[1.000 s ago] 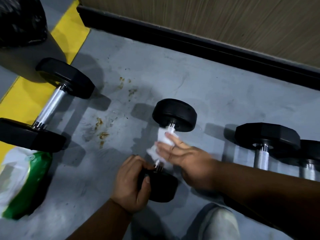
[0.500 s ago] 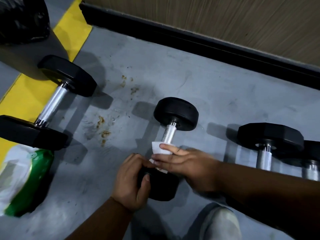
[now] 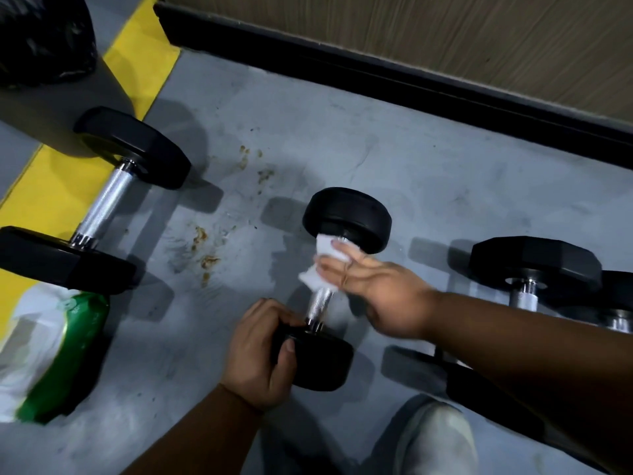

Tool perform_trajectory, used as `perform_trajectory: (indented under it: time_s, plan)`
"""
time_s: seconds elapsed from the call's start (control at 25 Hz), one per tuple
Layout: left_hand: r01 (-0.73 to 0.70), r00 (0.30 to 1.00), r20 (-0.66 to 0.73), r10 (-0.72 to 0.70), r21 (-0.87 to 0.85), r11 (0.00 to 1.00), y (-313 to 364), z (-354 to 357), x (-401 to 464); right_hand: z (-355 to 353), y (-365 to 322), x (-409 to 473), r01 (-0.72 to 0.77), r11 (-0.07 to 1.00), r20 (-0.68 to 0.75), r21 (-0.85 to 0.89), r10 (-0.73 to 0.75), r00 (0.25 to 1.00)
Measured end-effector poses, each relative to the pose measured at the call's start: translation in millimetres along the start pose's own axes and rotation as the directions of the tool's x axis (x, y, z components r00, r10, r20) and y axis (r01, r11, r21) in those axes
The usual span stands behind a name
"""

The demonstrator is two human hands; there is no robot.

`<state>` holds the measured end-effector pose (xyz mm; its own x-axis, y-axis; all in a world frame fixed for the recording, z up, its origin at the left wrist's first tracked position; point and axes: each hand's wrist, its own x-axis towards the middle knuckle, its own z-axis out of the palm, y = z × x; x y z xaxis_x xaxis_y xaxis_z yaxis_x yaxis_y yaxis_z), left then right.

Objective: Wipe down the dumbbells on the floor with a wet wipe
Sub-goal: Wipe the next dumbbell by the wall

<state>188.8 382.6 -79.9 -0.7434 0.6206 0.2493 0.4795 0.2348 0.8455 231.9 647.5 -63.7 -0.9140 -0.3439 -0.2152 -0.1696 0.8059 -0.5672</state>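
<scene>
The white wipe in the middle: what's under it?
Under the wet wipe lies the far part of the small dumbbell's chrome handle, which shows bare below. The right hand presses the wipe; the covered metal is hidden.

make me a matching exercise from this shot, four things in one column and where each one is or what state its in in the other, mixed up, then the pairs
Things:
1. wet wipe
2. left hand
3. wipes pack
4. large dumbbell

Places or states:
A. lying partly on the yellow floor stripe
B. wrapped round the chrome handle, near the far head
C. gripping the near black head of the small dumbbell
D. on the floor at the left edge, green and white

Pairs: 1-B, 2-C, 3-D, 4-A

The right hand presses the wet wipe against the handle of the small dumbbell.
</scene>
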Motion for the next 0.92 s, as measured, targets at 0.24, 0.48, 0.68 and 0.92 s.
perform_trajectory:
  time_s: [0.24, 0.48, 0.68, 0.92]
  plan:
    - [-0.004, 1.000, -0.005, 0.004, -0.004, 1.000, 2, 0, -1, 30, -27, -18, 0.212, 0.976, 0.032, 0.058, -0.214, 0.976]
    - [0.013, 1.000, 0.001, -0.013, 0.005, 1.000, 1, 1, -1, 13, -8, -4, -0.078, 0.995, -0.077, 0.057, 0.082, 0.994]
    - [0.008, 1.000, 0.010, -0.008, 0.000, 1.000, 1, 0, 0, 22, -15, -13, 0.221, 0.975, 0.041, 0.002, -0.221, 0.974]
    - [0.010, 1.000, -0.003, -0.010, -0.007, 1.000, 3, 0, -2, 25, -15, -6, -0.026, 0.997, -0.112, 0.075, 0.034, 0.993]
